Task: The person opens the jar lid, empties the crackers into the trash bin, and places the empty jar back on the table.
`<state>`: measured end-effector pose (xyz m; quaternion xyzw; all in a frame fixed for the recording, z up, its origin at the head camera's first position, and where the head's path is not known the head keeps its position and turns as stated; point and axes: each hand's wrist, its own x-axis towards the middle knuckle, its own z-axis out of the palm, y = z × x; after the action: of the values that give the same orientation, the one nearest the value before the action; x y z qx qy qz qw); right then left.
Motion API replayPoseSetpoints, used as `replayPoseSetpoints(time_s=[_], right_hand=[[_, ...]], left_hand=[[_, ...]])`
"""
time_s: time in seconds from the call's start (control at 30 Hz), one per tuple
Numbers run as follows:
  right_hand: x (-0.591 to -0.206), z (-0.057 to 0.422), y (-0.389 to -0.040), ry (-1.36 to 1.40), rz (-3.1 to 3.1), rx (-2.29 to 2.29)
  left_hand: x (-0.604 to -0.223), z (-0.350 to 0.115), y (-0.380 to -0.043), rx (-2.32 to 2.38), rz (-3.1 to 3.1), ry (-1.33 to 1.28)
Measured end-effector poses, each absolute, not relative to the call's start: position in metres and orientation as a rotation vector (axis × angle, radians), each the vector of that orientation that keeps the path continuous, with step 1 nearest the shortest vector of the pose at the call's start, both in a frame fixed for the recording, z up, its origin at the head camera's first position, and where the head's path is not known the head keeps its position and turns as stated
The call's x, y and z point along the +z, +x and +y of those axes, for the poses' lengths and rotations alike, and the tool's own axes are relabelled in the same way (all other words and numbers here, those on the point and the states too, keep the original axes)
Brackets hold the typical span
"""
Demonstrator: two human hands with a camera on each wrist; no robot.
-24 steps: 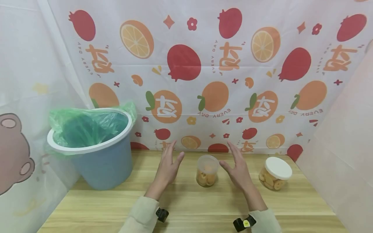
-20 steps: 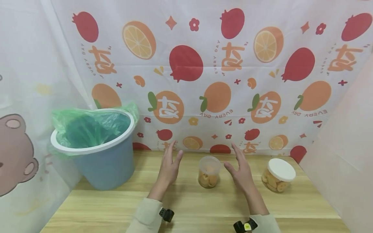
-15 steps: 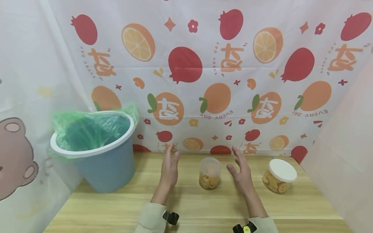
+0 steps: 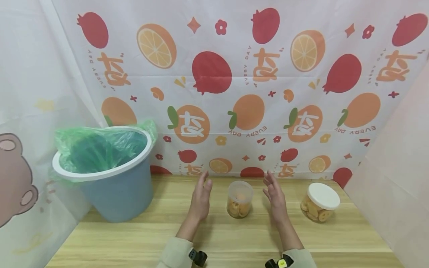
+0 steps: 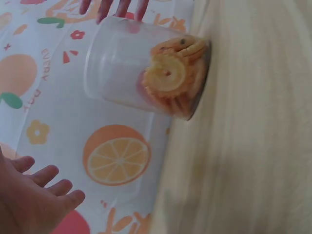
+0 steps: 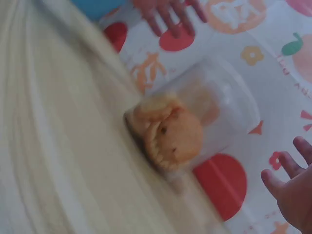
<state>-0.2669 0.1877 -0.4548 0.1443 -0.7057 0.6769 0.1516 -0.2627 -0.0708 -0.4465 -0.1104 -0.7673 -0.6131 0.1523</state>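
Observation:
A clear plastic jar (image 4: 240,199) stands upright on the wooden table, its lower part filled with round cookies (image 5: 168,73). No coloured lid shows on it; whether a clear lid covers it I cannot tell. My left hand (image 4: 201,199) is held in the air to the left of the jar, fingers extended and apart from it. On the jar's other side my right hand (image 4: 276,197) hovers with its fingers extended too. Neither hand touches anything. A second cookie jar (image 4: 320,202), with a white lid (image 4: 323,195), stands to the right of my right hand.
At the left stands a blue bin (image 4: 117,197) with a white rim, lined with a green plastic bag (image 4: 97,149). A fruit-printed cloth (image 4: 211,74) hangs behind the table (image 4: 228,242). Pale cloths close off both sides.
Both hands have shifted a little around the clear jar, and the left one now sits nearer to it. The head view has swayed slightly. Both jars and the bin stay put.

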Motion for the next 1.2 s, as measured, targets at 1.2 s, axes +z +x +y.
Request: replayPoseSetpoints(time_s=[1.2], right_hand=[[-0.511,0.172,-0.273,0.313,-1.868,2.308]], left_hand=[[-0.506,-0.049,-0.273,-2.266,-2.09,-0.419]])
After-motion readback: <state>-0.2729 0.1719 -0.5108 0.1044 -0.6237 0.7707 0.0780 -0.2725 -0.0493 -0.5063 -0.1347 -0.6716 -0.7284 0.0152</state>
